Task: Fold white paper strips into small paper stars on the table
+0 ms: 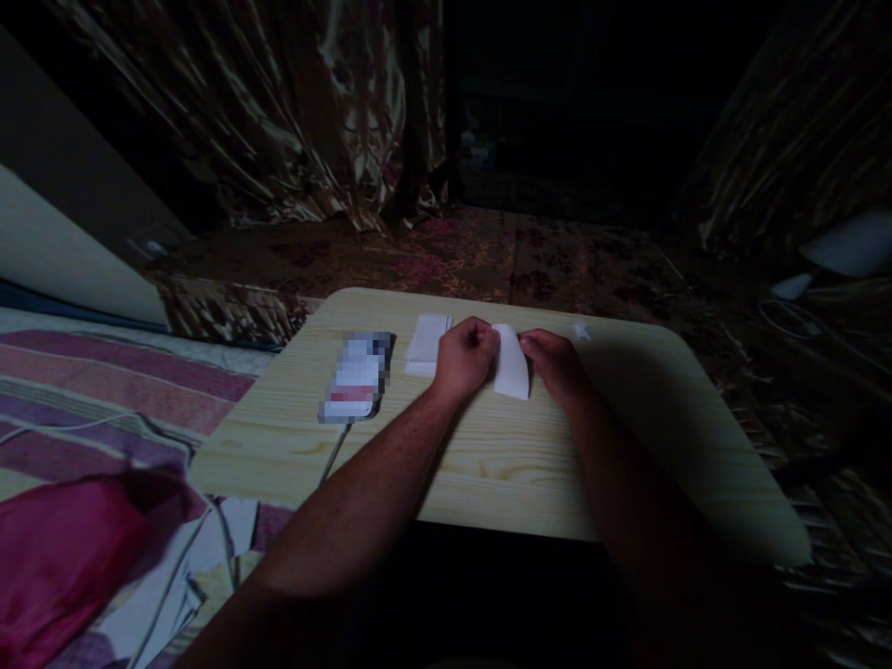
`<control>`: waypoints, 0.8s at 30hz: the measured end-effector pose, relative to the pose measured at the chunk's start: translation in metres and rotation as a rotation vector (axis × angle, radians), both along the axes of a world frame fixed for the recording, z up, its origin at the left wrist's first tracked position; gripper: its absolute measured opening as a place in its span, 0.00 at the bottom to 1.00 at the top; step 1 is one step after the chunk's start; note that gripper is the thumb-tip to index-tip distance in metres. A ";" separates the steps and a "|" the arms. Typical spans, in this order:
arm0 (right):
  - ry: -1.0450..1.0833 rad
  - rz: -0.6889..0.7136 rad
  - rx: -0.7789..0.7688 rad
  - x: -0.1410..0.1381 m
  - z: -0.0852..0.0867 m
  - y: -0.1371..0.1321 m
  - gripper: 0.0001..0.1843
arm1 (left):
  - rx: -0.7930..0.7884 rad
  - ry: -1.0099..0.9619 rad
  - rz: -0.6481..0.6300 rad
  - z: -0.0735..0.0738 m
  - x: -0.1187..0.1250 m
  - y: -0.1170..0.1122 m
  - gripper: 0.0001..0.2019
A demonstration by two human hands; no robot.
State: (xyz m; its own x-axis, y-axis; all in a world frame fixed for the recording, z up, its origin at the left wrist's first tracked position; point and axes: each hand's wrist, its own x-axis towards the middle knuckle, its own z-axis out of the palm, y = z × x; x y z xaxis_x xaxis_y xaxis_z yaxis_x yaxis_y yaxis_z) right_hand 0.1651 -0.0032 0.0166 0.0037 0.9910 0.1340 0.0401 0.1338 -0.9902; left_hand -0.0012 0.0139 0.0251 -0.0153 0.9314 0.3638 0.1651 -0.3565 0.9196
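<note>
A white strip of paper [512, 364] is held between my two hands, just above the wooden table [488, 474]. My left hand [465, 358] pinches its left edge near the top, fingers curled. On the right edge, my right hand [554, 360] grips the paper with thumb and fingers. The strip bends slightly and hangs toward me. Beside my left hand lies a stack of white paper [426, 344]. A small folded white paper piece [582, 330] rests on the table beyond my right hand.
A blurred-out phone [357, 376] with a white cable [334, 453] lies on the table's left side. Left of the table is a striped bed cover [132, 372] with a pink cloth [62, 557] and loose papers [157, 595]. Curtains [334, 102] hang behind; a white lamp [850, 246] stands right.
</note>
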 end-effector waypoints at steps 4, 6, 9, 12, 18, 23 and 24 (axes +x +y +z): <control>-0.086 0.004 0.023 -0.001 0.002 -0.001 0.20 | -0.003 0.004 0.027 0.002 0.000 -0.001 0.09; -0.123 0.016 0.030 -0.001 0.003 -0.002 0.20 | -0.015 -0.005 0.034 0.002 0.000 0.000 0.09; -0.137 0.035 0.028 -0.001 0.004 -0.002 0.19 | -0.037 -0.032 0.033 0.000 0.000 0.002 0.09; -0.124 0.043 0.017 -0.001 0.002 -0.001 0.19 | -0.067 -0.078 0.000 0.000 0.000 0.003 0.11; -0.136 0.057 0.025 -0.002 -0.001 -0.002 0.17 | -0.160 -0.154 -0.062 0.002 0.001 0.003 0.11; -0.138 0.098 0.043 -0.004 0.002 -0.003 0.17 | -0.143 -0.167 -0.051 0.001 0.001 0.004 0.08; -0.144 0.108 0.050 -0.004 0.003 -0.004 0.17 | -0.138 -0.167 -0.049 0.000 0.001 0.004 0.07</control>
State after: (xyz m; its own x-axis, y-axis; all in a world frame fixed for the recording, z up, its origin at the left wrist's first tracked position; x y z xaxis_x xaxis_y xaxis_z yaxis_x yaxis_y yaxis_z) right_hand 0.1608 -0.0070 0.0197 -0.1252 0.9766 0.1750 0.1639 0.1943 -0.9671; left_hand -0.0005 0.0181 0.0256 -0.0181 0.9734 0.2285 -0.0083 -0.2287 0.9735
